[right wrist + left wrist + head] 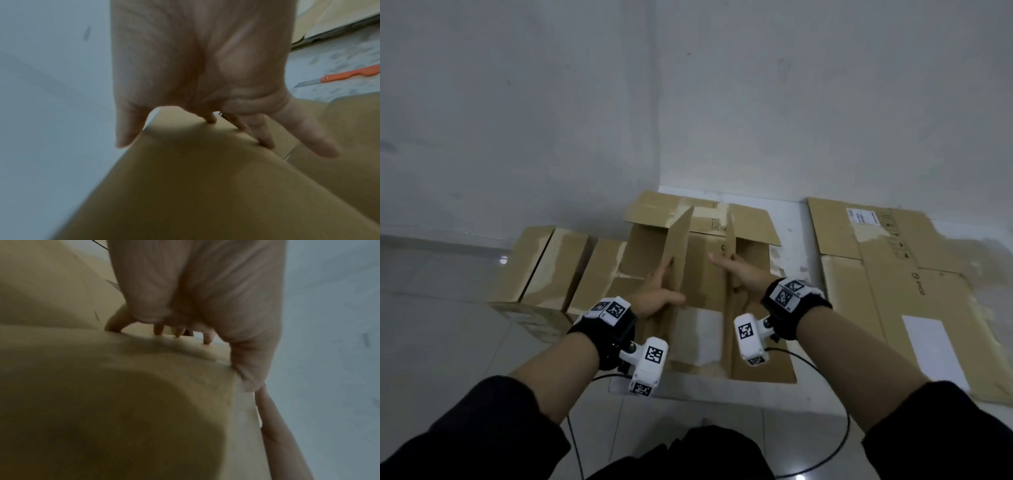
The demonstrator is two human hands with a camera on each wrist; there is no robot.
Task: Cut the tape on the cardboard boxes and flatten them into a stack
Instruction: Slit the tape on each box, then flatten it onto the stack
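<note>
Hands on an opened box (698, 274) on the floor: left hand (659, 294) grips the left upright flap (678, 246); right hand (736, 274), fingers extended, grips the right flap (730, 240).

An opened brown cardboard box (702, 274) lies on the floor, two flaps upright, beside flattened boxes (914, 284).

The pale tiled floor (448, 342) carries an opened cardboard box (753, 363) in the corner, closed boxes (541, 267) to its left, flattened cardboard (914, 301) to its right, and an orange utility knife (347, 76).
</note>
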